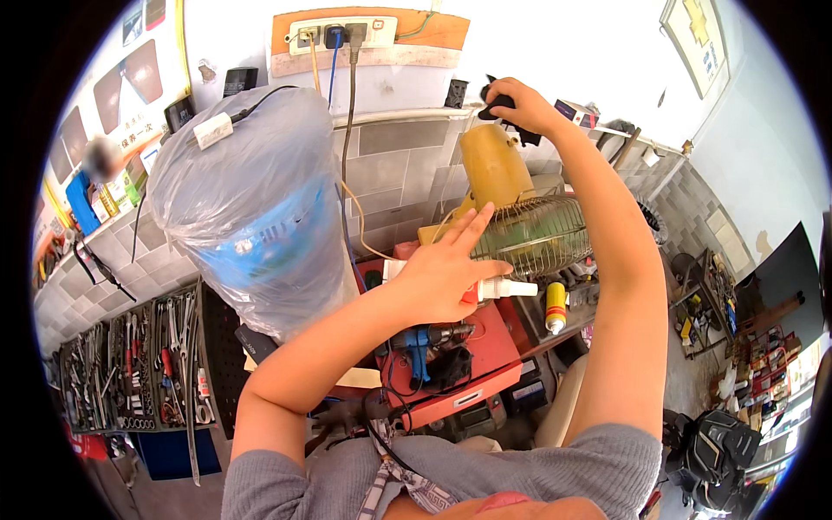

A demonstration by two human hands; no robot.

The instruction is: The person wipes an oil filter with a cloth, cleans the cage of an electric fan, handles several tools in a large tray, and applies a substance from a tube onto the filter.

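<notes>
My right hand (pixel 523 107) is raised near the wall ledge, its fingers closed around a black object (pixel 497 107) whose kind I cannot tell. Under it stands a yellow electric fan (pixel 495 162) with a wire guard (pixel 539 237) facing down toward me. At the guard's left edge, my left hand (pixel 452 270) has two fingers stretched out over the wires. A white plastic bottle with a nozzle (pixel 507 288) lies against that palm, partly hidden by the hand. Below, a blue power tool (pixel 419 348) rests on a red tool cabinet (pixel 494 338).
A plastic-covered water bottle (pixel 260 214) stands tall at left, beside a tray of wrenches (pixel 149 364). A yellow spray can (pixel 556 305) stands right of the cabinet. Cables hang from a power strip (pixel 383 36). Small boxes (pixel 575 114) line the wall ledge.
</notes>
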